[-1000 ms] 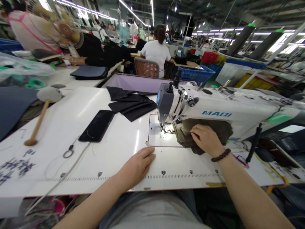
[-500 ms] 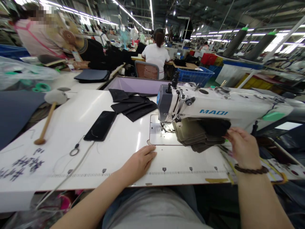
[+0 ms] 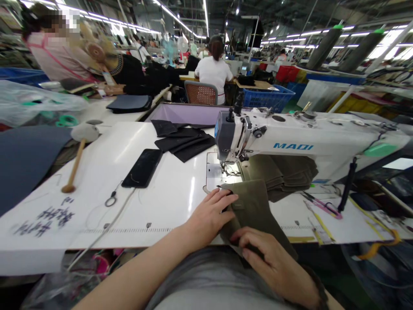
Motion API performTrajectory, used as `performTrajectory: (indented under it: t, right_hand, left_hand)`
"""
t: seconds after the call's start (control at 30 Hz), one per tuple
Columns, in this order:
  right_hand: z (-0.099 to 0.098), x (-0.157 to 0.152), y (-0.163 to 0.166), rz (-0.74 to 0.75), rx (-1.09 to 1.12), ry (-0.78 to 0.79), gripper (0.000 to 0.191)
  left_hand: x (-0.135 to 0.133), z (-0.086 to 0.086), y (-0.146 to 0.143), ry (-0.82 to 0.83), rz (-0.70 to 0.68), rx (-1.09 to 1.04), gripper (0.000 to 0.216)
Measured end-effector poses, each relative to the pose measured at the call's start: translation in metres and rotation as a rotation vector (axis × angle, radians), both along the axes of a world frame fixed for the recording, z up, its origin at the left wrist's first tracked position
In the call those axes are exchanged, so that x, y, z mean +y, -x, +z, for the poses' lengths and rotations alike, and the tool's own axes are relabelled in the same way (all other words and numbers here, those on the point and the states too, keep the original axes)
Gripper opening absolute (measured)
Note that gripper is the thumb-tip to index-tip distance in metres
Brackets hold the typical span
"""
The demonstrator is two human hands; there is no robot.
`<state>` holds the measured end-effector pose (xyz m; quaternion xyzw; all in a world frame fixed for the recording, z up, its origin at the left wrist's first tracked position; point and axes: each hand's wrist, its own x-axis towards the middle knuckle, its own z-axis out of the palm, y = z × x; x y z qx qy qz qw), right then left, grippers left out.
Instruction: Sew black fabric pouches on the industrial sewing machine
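Note:
An olive-green fabric piece [image 3: 253,200] lies at the table's front edge, its upper end just short of the sewing machine's needle plate [image 3: 213,170]. My left hand [image 3: 211,215] is closed on its left edge near the top, fingertips on the cloth. Lower down, my right hand [image 3: 271,260] has curled fingers gripping the same piece, which partly hangs over the table edge. Under the arm of the white sewing machine [image 3: 290,133] sits a stack of olive fabric pieces [image 3: 287,170]. The presser foot and needle area are lit.
Black fabric pieces [image 3: 187,144] lie left of the machine head, near a phone [image 3: 143,168] with a cable. A wooden-handled mallet [image 3: 77,159] rests farther left. Pink-handled scissors [image 3: 329,209] lie right of the stack. A person in white [image 3: 213,71] sits ahead.
My right hand has brought an olive piece from the stack to the front of the table. The left hand has moved right and up onto it. The view has shifted slightly.

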<state>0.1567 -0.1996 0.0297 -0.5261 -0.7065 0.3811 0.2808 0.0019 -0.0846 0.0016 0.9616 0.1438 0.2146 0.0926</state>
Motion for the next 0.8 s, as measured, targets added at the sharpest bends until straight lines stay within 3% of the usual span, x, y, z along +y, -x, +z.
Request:
performTrajectory:
  t: [0.13, 0.23, 0.3, 0.4, 0.47, 0.57, 0.63, 0.7, 0.8]
  right_hand:
    - [-0.008, 0.004, -0.017, 0.066, -0.050, 0.023, 0.017]
    - [-0.016, 0.008, -0.034, 0.073, -0.258, -0.039, 0.043]
    - [-0.021, 0.012, -0.043, 0.140, -0.399, -0.064, 0.059]
    - [-0.028, 0.015, -0.047, 0.245, -0.506, -0.110, 0.071]
    - [-0.031, 0.015, -0.047, 0.274, -0.520, -0.139, 0.075]
    - [-0.031, 0.017, -0.046, 0.238, -0.460, -0.148, 0.069]
    - [-0.030, 0.022, -0.044, 0.183, -0.358, -0.137, 0.048]
    - [-0.030, 0.032, -0.041, 0.090, -0.214, -0.141, 0.025]
    - [-0.034, 0.052, -0.031, -0.178, -0.070, -0.130, 0.021]
  left_hand:
    - [0.014, -0.005, 0.048, 0.021, 0.109, 0.149, 0.025]
    - [0.017, -0.005, 0.081, 0.054, 0.250, 0.283, 0.056]
    - [0.014, -0.004, 0.092, 0.042, 0.298, 0.308, 0.065]
    - [0.008, -0.002, 0.094, 0.088, 0.179, 0.264, 0.056]
    - [0.006, 0.000, 0.092, 0.225, 0.058, 0.212, 0.047]
    - [0.010, 0.003, 0.092, 0.503, 0.068, 0.087, 0.035]
    - [0.014, 0.006, 0.093, 0.623, 0.131, 0.010, 0.026]
    - [0.018, 0.007, 0.092, 0.670, 0.178, -0.027, 0.022]
    - [0.025, 0.002, 0.087, 0.657, 0.314, -0.042, 0.021]
